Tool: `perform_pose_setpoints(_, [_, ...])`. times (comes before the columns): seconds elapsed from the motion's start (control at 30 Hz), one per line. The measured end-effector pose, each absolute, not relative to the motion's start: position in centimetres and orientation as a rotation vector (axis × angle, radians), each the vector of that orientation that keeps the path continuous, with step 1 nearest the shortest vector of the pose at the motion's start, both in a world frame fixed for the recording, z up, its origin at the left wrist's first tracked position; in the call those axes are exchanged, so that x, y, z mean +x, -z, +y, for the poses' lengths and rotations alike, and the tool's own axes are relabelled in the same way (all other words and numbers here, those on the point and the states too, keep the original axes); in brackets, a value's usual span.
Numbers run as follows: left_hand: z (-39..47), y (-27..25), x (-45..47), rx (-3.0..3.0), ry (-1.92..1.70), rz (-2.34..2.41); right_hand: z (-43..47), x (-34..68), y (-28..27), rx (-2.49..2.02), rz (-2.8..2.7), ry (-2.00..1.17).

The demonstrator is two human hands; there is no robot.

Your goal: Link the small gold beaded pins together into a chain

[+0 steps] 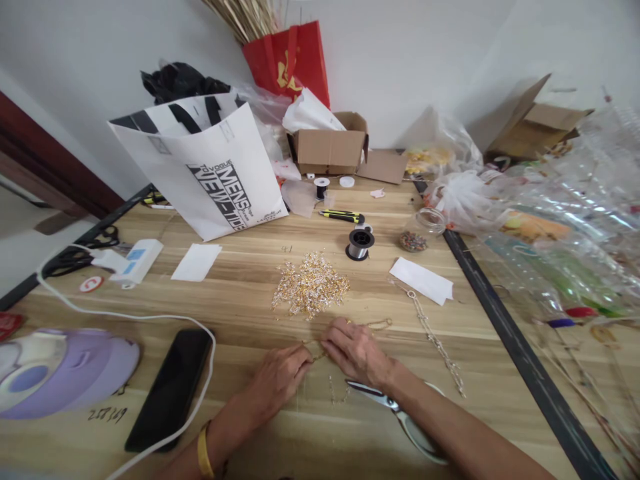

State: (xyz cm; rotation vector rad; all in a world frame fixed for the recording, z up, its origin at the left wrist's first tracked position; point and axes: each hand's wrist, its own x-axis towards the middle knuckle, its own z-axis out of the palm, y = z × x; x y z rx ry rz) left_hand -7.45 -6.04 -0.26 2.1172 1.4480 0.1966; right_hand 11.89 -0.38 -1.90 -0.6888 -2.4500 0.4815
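My left hand is closed, fingertips pinching one end of a thin gold chain. Close by on the right, my right hand is also closed on the chain, and more gold chain comes out past its far side. Its fingers hide part of the chain. Just beyond both hands lies a pile of small gold and silver beads or links. Scissors lie partly under my right forearm, their blades pointing left. A short silver chain piece rests between my wrists.
A longer silver chain lies at right near folded white paper. Farther back are a wire spool, a cutter knife and a jar of beads. A phone and white cable are at left; plastic bottles crowd the right.
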Motion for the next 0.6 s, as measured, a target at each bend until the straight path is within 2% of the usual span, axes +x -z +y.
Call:
perform_pose_setpoints(0.37, [-6.2,0.0,-7.3,1.98,-0.252,1.481,-0.4,12.0,1.9,-0.701,-2.451,-0.472])
perform_pose_setpoints(0.6, [-5.2,-0.1,-7.3,1.85,-0.414,1.494,-0.4,11.9,1.9,-0.704,-2.459,-0.473])
